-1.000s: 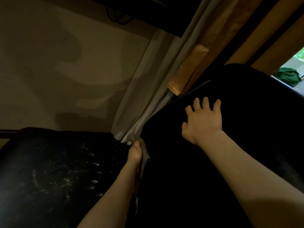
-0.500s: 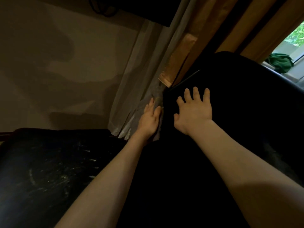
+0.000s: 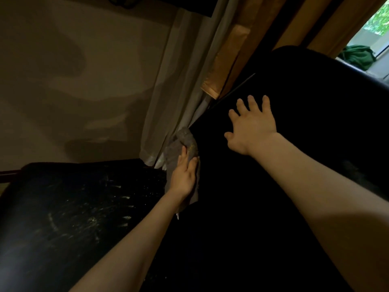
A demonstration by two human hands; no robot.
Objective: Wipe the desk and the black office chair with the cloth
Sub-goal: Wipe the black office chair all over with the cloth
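My left hand flat, ungripping, on crumpled grey cloth against black padded office chair; right hand splayed, released.

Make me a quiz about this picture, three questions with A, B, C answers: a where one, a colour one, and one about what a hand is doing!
1. Where is the crumpled grey cloth?
A. folded on a shelf
B. under the left hand, against the black padded office chair
C. in a bucket

2. What colour is the bundled fabric by the window?
A. green
B. red
C. yellow

3. What is the right hand doing?
A. making a fist
B. pinching the curtain
C. resting spread flat on the chair

Answers: 1 B, the left hand's fingers press it onto the chair's edge; 2 A, it looks dark green; 3 C, its fingers lie splayed there.
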